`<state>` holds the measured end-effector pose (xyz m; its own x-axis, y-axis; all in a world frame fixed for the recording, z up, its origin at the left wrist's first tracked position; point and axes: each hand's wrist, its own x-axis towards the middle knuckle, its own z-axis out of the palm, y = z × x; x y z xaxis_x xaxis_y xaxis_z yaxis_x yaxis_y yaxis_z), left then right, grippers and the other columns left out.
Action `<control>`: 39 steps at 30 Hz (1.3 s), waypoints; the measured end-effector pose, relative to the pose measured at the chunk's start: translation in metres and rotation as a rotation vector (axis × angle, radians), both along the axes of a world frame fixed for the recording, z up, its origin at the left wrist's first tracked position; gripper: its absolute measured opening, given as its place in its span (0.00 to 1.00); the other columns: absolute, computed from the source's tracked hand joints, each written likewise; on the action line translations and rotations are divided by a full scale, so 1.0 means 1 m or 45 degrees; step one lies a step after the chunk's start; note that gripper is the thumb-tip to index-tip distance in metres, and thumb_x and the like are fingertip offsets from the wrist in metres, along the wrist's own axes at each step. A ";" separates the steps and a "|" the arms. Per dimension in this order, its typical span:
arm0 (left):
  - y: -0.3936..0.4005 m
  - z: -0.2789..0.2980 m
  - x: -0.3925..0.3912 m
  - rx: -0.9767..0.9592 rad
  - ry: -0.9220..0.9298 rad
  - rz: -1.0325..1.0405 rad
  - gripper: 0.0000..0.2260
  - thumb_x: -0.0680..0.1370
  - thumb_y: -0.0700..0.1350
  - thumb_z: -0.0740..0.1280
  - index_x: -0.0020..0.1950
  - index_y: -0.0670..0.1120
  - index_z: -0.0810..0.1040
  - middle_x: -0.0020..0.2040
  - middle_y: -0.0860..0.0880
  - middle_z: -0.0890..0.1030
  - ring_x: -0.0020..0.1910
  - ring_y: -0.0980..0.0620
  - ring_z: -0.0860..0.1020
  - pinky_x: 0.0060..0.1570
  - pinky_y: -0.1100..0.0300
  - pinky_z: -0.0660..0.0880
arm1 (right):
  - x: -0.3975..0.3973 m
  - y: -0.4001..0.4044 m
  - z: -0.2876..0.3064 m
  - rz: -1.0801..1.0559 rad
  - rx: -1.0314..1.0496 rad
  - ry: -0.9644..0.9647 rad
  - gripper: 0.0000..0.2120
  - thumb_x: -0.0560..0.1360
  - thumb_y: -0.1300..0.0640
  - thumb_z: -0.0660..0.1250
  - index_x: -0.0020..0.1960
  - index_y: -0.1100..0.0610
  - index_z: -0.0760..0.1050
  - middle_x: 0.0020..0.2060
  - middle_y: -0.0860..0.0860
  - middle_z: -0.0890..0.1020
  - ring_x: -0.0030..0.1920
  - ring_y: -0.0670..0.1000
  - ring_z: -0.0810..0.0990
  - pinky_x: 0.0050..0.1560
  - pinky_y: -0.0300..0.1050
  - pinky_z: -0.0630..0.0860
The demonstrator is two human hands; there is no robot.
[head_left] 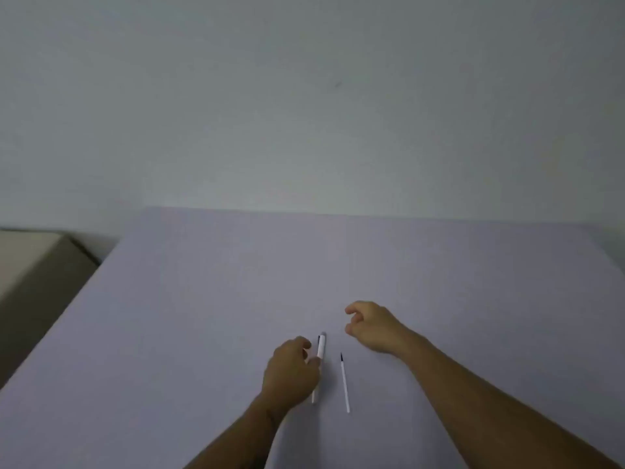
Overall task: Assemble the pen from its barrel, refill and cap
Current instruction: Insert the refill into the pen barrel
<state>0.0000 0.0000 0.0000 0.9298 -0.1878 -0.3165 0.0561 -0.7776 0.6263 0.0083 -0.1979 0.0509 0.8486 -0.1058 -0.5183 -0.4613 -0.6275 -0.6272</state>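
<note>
Pale lilac table point(203, 316), plain; white barrel point(321, 350) with grey end and dark clip; white refill point(345, 384) — black tip; grey-white wall point(304, 96), unpatterned.

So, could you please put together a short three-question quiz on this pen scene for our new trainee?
1. True or false: the refill lies loose on the table, apart from both hands.
2. Which hand touches the white barrel? A) left hand B) right hand C) neither
3. On which side of the barrel does the refill lie, the person's left or right?

Key: 1 true; 2 A; 3 right. The right hand is empty, its fingers loosely curled above the table.
</note>
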 end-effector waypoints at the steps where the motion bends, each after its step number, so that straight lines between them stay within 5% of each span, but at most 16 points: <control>1: -0.002 -0.006 -0.002 0.043 0.045 -0.008 0.18 0.74 0.53 0.67 0.63 0.49 0.76 0.55 0.50 0.80 0.52 0.51 0.79 0.52 0.58 0.76 | -0.004 0.003 -0.004 0.006 -0.013 0.024 0.24 0.76 0.52 0.66 0.72 0.52 0.71 0.60 0.51 0.78 0.57 0.51 0.77 0.55 0.41 0.71; 8: -0.016 -0.026 -0.008 0.281 0.025 -0.143 0.17 0.72 0.58 0.67 0.55 0.50 0.72 0.51 0.51 0.75 0.50 0.49 0.76 0.49 0.52 0.78 | -0.027 -0.001 -0.017 -0.024 -0.001 0.080 0.24 0.77 0.53 0.65 0.72 0.52 0.70 0.58 0.49 0.76 0.56 0.49 0.76 0.53 0.40 0.71; 16: -0.016 -0.026 -0.002 0.307 0.065 -0.063 0.04 0.73 0.42 0.61 0.45 0.49 0.68 0.45 0.50 0.73 0.40 0.50 0.72 0.38 0.57 0.71 | -0.032 -0.008 -0.022 -0.043 0.044 0.092 0.23 0.77 0.55 0.65 0.71 0.52 0.70 0.63 0.53 0.78 0.60 0.52 0.77 0.58 0.42 0.74; 22: -0.008 -0.012 -0.003 0.170 -0.015 -0.003 0.04 0.73 0.43 0.62 0.45 0.51 0.71 0.45 0.52 0.74 0.39 0.54 0.74 0.36 0.61 0.73 | -0.025 0.007 -0.028 -0.227 0.299 0.107 0.19 0.75 0.57 0.67 0.65 0.53 0.75 0.47 0.52 0.84 0.44 0.48 0.84 0.42 0.39 0.78; 25: -0.007 -0.001 0.001 0.053 -0.154 -0.029 0.06 0.73 0.42 0.62 0.41 0.53 0.69 0.42 0.54 0.74 0.35 0.57 0.72 0.31 0.64 0.66 | -0.020 0.013 -0.026 -0.390 0.497 0.087 0.11 0.76 0.56 0.67 0.57 0.56 0.79 0.44 0.53 0.85 0.39 0.49 0.83 0.40 0.41 0.80; 29: -0.012 0.013 0.007 -0.062 -0.241 -0.057 0.06 0.72 0.41 0.66 0.40 0.51 0.72 0.36 0.54 0.75 0.33 0.56 0.73 0.33 0.60 0.72 | -0.013 0.024 -0.022 -0.587 0.739 0.007 0.09 0.77 0.55 0.67 0.48 0.60 0.83 0.38 0.54 0.84 0.35 0.49 0.80 0.38 0.41 0.79; 39: 0.011 0.023 0.020 -0.088 0.042 -0.037 0.04 0.75 0.39 0.67 0.43 0.48 0.80 0.35 0.51 0.79 0.32 0.54 0.76 0.31 0.64 0.72 | 0.018 0.025 -0.026 -1.015 0.916 -0.035 0.11 0.78 0.64 0.65 0.40 0.64 0.82 0.33 0.57 0.80 0.28 0.48 0.72 0.33 0.42 0.76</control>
